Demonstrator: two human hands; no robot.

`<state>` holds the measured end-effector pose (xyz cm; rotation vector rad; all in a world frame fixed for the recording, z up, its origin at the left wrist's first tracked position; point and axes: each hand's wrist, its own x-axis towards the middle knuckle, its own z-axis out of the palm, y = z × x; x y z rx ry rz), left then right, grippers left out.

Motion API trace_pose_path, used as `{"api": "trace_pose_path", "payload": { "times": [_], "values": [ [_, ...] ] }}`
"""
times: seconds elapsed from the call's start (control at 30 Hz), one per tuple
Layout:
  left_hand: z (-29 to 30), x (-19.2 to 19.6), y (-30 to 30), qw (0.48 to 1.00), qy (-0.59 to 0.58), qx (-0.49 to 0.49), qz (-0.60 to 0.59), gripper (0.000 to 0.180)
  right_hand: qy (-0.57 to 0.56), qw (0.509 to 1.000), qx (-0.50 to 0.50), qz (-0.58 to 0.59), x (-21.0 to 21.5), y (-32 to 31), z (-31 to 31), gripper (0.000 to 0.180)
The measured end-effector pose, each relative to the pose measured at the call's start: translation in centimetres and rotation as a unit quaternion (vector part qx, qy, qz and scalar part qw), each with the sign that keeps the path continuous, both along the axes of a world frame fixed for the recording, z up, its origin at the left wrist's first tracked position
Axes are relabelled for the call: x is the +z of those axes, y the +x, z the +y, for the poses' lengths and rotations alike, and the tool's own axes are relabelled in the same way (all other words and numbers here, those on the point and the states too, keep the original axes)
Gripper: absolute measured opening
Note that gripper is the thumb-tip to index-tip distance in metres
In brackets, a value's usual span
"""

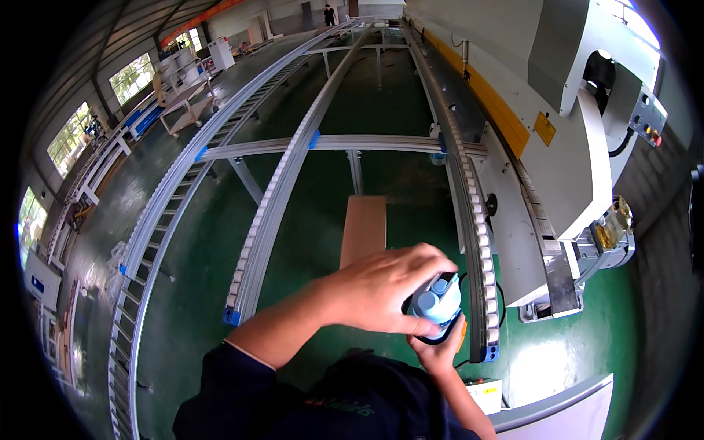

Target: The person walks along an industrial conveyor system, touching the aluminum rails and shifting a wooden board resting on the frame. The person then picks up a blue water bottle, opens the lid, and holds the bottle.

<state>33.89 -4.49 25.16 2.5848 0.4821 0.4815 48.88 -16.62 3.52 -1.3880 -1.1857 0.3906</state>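
A light-blue, rounded bottle-like thing (pixel 438 302) with a raised round knob on top is held in front of my chest. My left hand (pixel 385 287) reaches across from the left and curls over its top and side, fingers and thumb closed round it. From below, my right hand (pixel 438 355) grips its lower part. A small orange-yellow piece shows beside the right fingers; whether it belongs to the blue thing I cannot tell. Both hands are just left of the near end of a roller rail (pixel 485 293).
Long metal roller rails (pixel 290 172) run away from me, joined by a crossbar (pixel 352 142). A brown board (pixel 364 227) lies below between them. To the right stands a large white machine (pixel 579 183) with a control box (pixel 648 117). A pale cabinet (pixel 557 411) is at lower right. Far off, a person (pixel 329 15) stands.
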Motion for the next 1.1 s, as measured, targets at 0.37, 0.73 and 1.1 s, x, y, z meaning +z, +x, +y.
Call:
{"api": "trace_pose_path", "payload": {
  "times": [0.37, 0.73, 1.1],
  "values": [
    [0.4, 0.3, 1.6, 0.989, 0.030, 0.060, 0.130, 0.075, 0.026, 0.998, 0.048, 0.043, 1.0, -0.8, -0.5, 0.087],
    [2.7, 0.2, 1.7, 0.982, -0.056, -0.113, 0.139, 0.069, 0.042, 0.999, 0.027, 0.001, 1.7, -0.7, 0.6, 0.081],
    [4.4, 2.8, 0.6, 0.988, -0.132, 0.059, -0.058, 0.048, 0.032, 0.999, -0.023, 0.010, 1.2, -0.4, -0.1, 0.084]
  ]
}}
